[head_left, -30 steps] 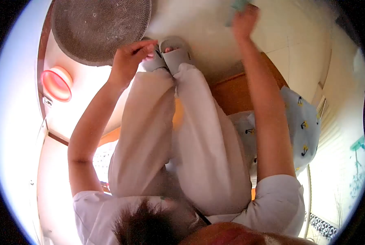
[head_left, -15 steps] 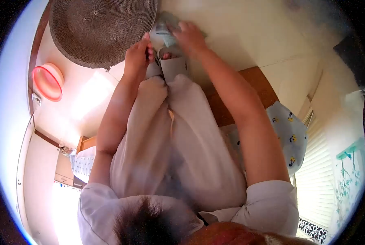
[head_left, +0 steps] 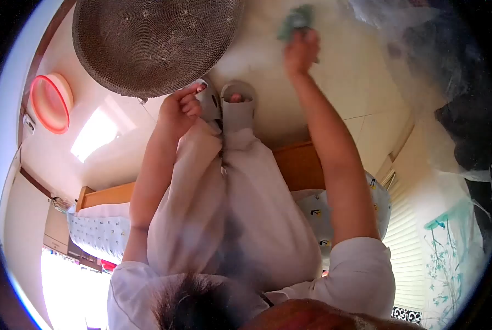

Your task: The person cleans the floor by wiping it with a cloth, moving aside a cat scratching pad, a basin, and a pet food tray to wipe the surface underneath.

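My left hand (head_left: 182, 111) is closed, its fingers curled in. The extended fingertip comes close to the lower right rim of a large round brown ridged disc (head_left: 155, 47), which looks like corrugated cardboard. Whether the hand grips that rim or anything else is hidden. Farther out, up and to the right, my right hand (head_left: 302, 54) is closed on a green cloth (head_left: 297, 21). Motion blurs both the cloth and those fingers, above the pale floor. My feet are in light grey slippers (head_left: 238, 113), below and to the right of the disc.
On the floor at left is a pink basin (head_left: 51, 103) with a red rim. Wooden furniture with patterned covers (head_left: 96, 231) stands to the left, and a brown wooden panel (head_left: 298, 165) lies beside my right leg. Translucent plastic sheeting (head_left: 416, 60) and dark items are at far right.
My right hand has swung outward to the right with the cloth, away from the slippers. The disc appears larger and farther right. My left hand sits lower along its rim. The view has shifted slightly.
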The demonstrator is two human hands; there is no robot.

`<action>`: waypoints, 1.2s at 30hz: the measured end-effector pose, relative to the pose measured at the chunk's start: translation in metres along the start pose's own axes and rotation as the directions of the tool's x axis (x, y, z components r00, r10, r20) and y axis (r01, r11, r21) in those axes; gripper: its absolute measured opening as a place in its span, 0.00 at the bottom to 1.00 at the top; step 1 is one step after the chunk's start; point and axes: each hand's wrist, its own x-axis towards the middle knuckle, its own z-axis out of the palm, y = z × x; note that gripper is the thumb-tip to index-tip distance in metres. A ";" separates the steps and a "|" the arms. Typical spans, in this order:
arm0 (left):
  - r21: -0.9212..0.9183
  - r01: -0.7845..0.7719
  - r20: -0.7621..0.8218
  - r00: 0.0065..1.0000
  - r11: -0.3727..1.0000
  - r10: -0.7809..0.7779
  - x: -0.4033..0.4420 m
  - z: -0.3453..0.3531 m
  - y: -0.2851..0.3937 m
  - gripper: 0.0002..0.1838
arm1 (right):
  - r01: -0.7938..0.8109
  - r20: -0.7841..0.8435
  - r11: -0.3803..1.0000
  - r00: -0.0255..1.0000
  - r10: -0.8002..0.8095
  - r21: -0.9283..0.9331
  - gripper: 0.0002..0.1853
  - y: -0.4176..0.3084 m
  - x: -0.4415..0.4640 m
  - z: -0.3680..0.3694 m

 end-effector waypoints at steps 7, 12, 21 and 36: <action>0.044 -0.344 -0.534 0.785 0.938 0.313 -0.017 0.002 0.012 0.29 | 0.323 0.220 0.895 0.891 -0.397 0.309 0.31 -0.021 0.024 -0.041; 0.628 -0.388 -0.289 0.689 0.675 0.664 -0.004 -0.075 0.029 0.32 | -0.313 -0.131 0.946 0.938 0.322 0.084 0.22 0.072 0.102 0.020; 0.207 -0.736 -0.326 0.569 0.644 0.755 -0.055 -0.057 0.058 0.14 | 0.401 0.036 0.842 0.896 -0.443 0.361 0.22 -0.093 0.147 0.020; 0.112 -0.779 -0.715 0.368 0.617 0.594 -0.322 -0.112 -0.085 0.23 | -0.080 0.044 0.994 0.996 0.077 0.069 0.14 -0.098 0.182 0.061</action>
